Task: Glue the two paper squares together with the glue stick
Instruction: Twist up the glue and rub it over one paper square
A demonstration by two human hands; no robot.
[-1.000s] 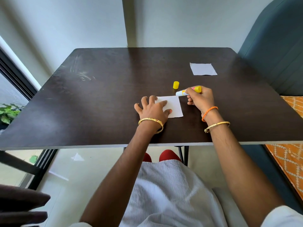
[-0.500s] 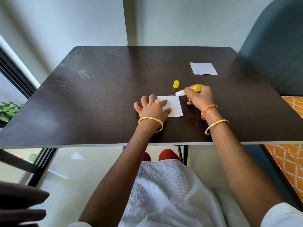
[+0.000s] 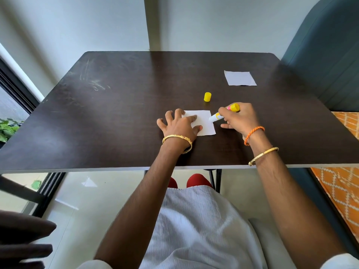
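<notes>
While pinned flat by the spread left hand [image 3: 179, 126], near paper square [image 3: 204, 121] now meets the glue stick [image 3: 223, 113] lower on its right edge; half a second ago at the far right corner. Grasped in the clenched right hand [image 3: 240, 118], tip down on the paper. Means gluing underway, not finished. Yellow cap [image 3: 207, 96] off, just behind. Second paper square [image 3: 240, 78] well apart, far right on the table [image 3: 116, 113], not yet joined.

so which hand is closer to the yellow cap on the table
Right. The right hand, holding the glue stick, sits just below and right of the yellow cap. The left hand presses the paper square farther down-left.
</notes>
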